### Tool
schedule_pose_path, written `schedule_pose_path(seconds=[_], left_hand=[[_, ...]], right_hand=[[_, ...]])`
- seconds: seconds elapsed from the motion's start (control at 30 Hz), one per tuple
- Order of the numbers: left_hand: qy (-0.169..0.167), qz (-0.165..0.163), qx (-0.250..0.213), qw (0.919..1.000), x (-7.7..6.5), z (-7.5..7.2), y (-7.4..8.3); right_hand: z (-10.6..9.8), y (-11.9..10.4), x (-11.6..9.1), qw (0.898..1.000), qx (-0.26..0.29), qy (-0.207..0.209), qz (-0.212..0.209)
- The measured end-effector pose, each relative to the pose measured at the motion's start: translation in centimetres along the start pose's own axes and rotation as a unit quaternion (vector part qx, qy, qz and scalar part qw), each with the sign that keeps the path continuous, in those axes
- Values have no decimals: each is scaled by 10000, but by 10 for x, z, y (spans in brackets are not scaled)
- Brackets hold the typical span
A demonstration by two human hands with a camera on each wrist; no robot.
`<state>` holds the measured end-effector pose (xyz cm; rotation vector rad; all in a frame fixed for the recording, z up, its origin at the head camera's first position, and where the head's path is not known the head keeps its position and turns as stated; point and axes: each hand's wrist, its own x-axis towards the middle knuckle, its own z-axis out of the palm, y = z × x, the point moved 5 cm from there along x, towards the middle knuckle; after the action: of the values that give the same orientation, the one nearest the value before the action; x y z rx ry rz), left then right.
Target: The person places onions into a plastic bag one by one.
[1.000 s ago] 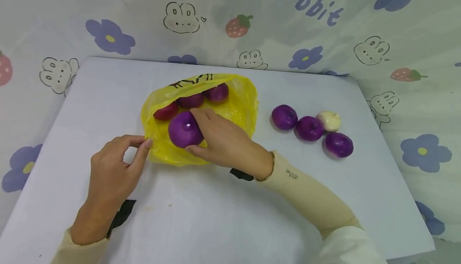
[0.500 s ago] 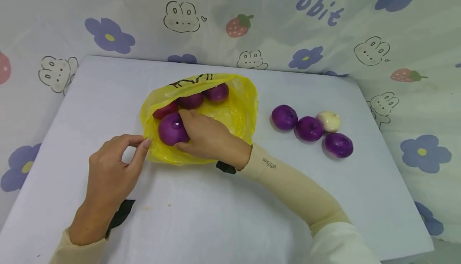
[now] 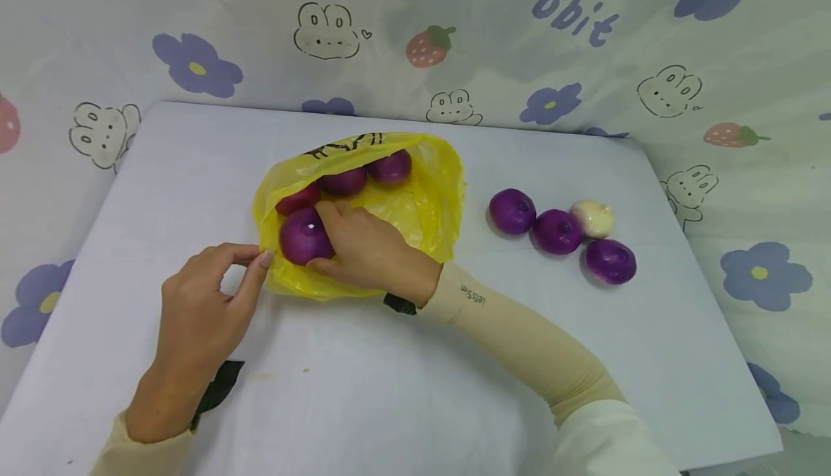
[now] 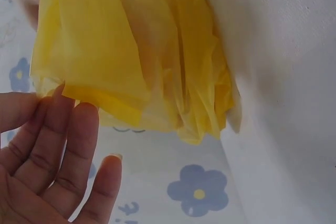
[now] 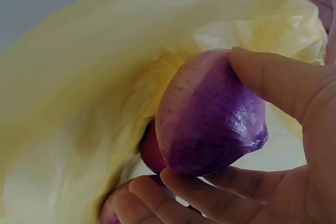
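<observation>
A yellow plastic bag (image 3: 428, 205) lies open on the white table, its mouth facing me. My left hand (image 3: 204, 303) pinches the bag's left rim between thumb and fingertips; the left wrist view shows the bag's crumpled side (image 4: 100, 40) above those fingers. Inside the bag mouth, my right hand (image 3: 373, 249) holds a purple onion (image 3: 304, 236). In the right wrist view the thumb lies on one side of this onion (image 5: 210, 114) and the fingers on the other. Behind it in the bag sit a redder onion (image 3: 299, 200) and two purple onions (image 3: 344, 182), partly hidden by the bag's upper edge.
Right of the bag, three purple onions (image 3: 557, 231) and a pale white onion (image 3: 594, 218) lie grouped on the white table (image 3: 363, 397). A curtain (image 3: 383, 0) printed with rabbits, flowers and strawberries hangs behind the table.
My right hand has moved left with the purple onion, toward the left side of the bag mouth. The left hand keeps its pinch on the rim, nearly still.
</observation>
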<state>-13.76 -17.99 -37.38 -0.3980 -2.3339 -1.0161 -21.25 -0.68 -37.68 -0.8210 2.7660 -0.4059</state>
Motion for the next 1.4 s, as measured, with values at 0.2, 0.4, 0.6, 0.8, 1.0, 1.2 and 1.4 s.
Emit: schedule_pose_path(seconds=[0.2, 0.4, 0.6, 0.8, 1.0, 1.2, 1.4], left_hand=[[0, 13, 9, 10000, 0, 0, 0], [43, 56, -6, 10000, 0, 0, 1], [0, 43, 33, 10000, 0, -1, 1], [-32, 48, 7, 10000, 0, 0, 0], [-102, 38, -17, 9999, 2, 4, 1], [-168, 78, -36, 9998, 5, 7, 4], [-4, 76, 49, 10000, 1, -2, 3]], right_hand=[[6, 3, 3, 9999, -90, 65, -5], [14, 4, 7, 9999, -38, -91, 47], [16, 3, 9, 9999, 3, -104, 63], [16, 5, 7, 9998, 154, 79, 96], [17, 10, 5, 9995, 200, 121, 194], [16, 14, 2, 9992, 241, 155, 296], [17, 7, 7, 9994, 304, 88, 148]])
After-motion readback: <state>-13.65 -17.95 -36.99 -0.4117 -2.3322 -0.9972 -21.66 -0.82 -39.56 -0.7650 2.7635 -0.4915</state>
